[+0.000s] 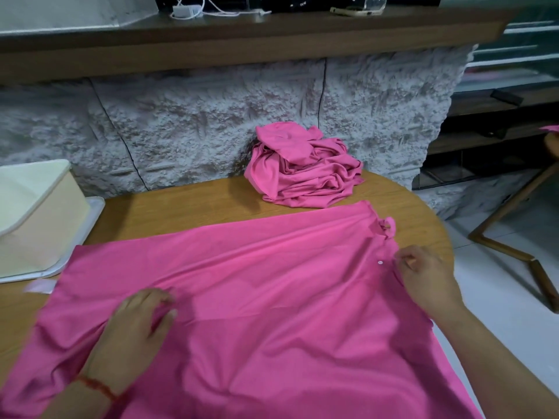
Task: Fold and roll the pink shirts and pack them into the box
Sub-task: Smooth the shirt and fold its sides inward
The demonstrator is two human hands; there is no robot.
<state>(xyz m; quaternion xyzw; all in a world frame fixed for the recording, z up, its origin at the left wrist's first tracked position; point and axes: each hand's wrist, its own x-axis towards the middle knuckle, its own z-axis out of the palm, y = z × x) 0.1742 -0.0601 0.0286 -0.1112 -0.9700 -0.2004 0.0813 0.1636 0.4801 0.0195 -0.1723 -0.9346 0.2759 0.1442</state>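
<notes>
A pink shirt (257, 282) lies spread flat across the wooden table (181, 204), its collar and a white button toward the right edge. My left hand (142, 316) pinches a fold of the fabric near the shirt's lower left part. My right hand (423, 273) grips the fabric next to the button placket, close to the collar. A crumpled heap of more pink shirts (302, 167) sits at the back of the table against the wall. The cream box (36, 213) stands at the far left on a white tray-like lid.
A rough grey stone wall (181, 122) runs behind the table under a wooden shelf (242, 34) holding cables and a charger. The table's rounded edge drops off at right, where a wooden chair leg (514, 237) stands on the tiled floor.
</notes>
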